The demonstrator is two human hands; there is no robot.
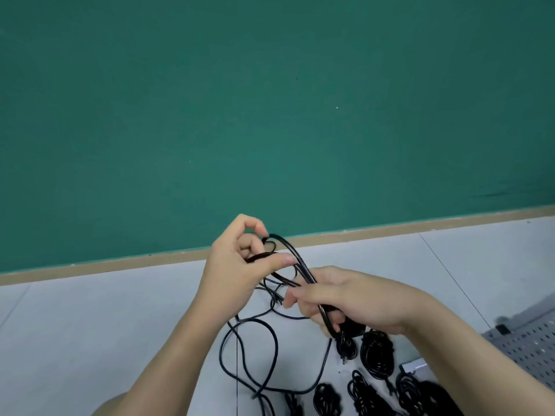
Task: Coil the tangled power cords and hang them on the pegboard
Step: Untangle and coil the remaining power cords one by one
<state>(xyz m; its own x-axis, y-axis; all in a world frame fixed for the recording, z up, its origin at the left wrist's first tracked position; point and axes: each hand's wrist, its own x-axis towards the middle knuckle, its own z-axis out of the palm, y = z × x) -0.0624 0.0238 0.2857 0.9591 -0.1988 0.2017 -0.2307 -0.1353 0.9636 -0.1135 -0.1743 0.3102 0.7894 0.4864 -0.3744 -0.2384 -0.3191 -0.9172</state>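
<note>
Seen from the head camera, a person's left hand (240, 265) pinches a loop of a long black rubber power cord (292, 256) while the right hand (345, 298) grips its gathered strands above a pale grey floor (105, 310). Slack trails down beside coiled black cords (377, 354); a grey perforated metal pegboard (531, 340) lies at right.

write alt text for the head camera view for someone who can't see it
Two bare hands hold a black power cord above a pale floor: the left hand pinches a loop, the right hand grips gathered strands. Loose cord trails below beside several coiled cords, with a grey pegboard lying at right and a green wall behind.
</note>
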